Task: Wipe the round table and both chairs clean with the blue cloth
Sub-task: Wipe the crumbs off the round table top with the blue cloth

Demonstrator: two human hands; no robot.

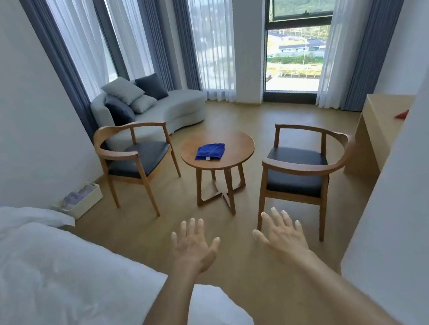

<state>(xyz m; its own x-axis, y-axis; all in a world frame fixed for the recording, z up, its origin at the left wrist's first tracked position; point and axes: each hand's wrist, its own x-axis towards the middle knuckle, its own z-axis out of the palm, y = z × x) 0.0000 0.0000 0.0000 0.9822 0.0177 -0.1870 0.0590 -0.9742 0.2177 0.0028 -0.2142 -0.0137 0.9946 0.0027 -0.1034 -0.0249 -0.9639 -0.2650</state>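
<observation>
Centrally, a folded blue cloth (210, 152) lies on the round wooden table (237, 156), toward its far-left part. 2 wooden chairs with dark seats flank the table: left chair (135, 160) and right chair (302, 168), each just beside it and facing it. Near the viewer, the left hand (192, 245) and right hand (280, 231) are stretched forward over the floor (253, 281), fingers spread, holding nothing, well apart from the cloth. A white bed (45, 285) fills the near left; a grey sofa (172, 110) stands far left.
</observation>
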